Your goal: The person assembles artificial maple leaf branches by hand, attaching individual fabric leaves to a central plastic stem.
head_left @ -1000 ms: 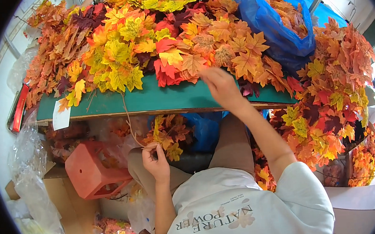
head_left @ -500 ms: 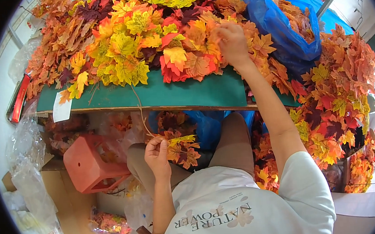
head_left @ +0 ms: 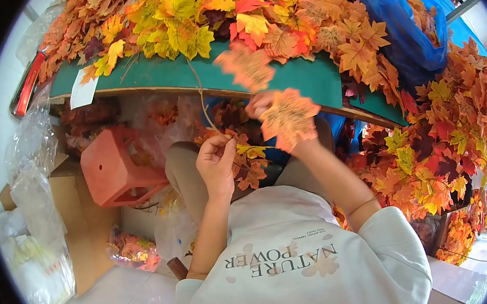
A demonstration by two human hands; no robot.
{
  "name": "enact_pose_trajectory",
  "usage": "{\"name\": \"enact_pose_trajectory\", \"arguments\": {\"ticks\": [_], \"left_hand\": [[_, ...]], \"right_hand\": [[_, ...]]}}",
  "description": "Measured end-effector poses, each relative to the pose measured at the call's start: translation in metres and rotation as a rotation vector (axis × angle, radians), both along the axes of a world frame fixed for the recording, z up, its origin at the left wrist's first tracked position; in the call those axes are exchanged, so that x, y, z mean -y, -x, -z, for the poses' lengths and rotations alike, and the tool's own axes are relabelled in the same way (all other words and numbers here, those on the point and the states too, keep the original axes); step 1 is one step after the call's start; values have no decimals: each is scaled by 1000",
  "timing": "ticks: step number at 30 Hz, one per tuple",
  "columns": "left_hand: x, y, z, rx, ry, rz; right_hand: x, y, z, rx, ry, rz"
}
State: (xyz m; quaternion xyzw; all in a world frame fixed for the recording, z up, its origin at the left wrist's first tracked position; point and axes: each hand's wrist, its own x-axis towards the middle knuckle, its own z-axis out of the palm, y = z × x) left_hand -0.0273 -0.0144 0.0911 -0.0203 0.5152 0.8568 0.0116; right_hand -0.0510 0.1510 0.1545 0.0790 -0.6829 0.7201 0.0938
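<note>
My left hand [head_left: 216, 160] is closed in a pinch above my lap, on a thin brown stem [head_left: 199, 92] that runs up to the table edge. Yellow and orange artificial maple leaves [head_left: 252, 174] hang just beyond its fingers, partly hidden. Nearer the table's front edge, my right hand [head_left: 258, 105] grips a sprig of orange artificial maple leaves. One broad leaf [head_left: 290, 118] covers part of the wrist, while another leaf [head_left: 246, 68], smeared by motion, sticks up over the green table [head_left: 306, 77].
Heaps of yellow, red and orange leaves [head_left: 185, 18] cover the tabletop. A blue plastic bag [head_left: 400, 28] stands at the right, beside more leaf piles [head_left: 428, 147]. A red stool [head_left: 112, 169], cardboard box [head_left: 85, 229] and clear plastic bags [head_left: 41, 227] are at the left.
My right hand has come from the leaf heap down toward my left hand, bringing orange leaves. The left hand keeps its pinch on the stem. The view has shifted, so the table appears higher.
</note>
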Motion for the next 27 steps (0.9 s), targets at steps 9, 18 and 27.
{"name": "enact_pose_trajectory", "arguments": {"ticks": [9, 18, 27], "left_hand": [[-3, -8, -13, 70, -95, 55], [-7, -8, -16, 66, -87, 30], [-5, -7, -7, 77, -91, 24]], "right_hand": [[38, -34, 50, 415, 723, 13], [38, -36, 52, 510, 742, 69], [39, -36, 63, 449, 664, 87]]}}
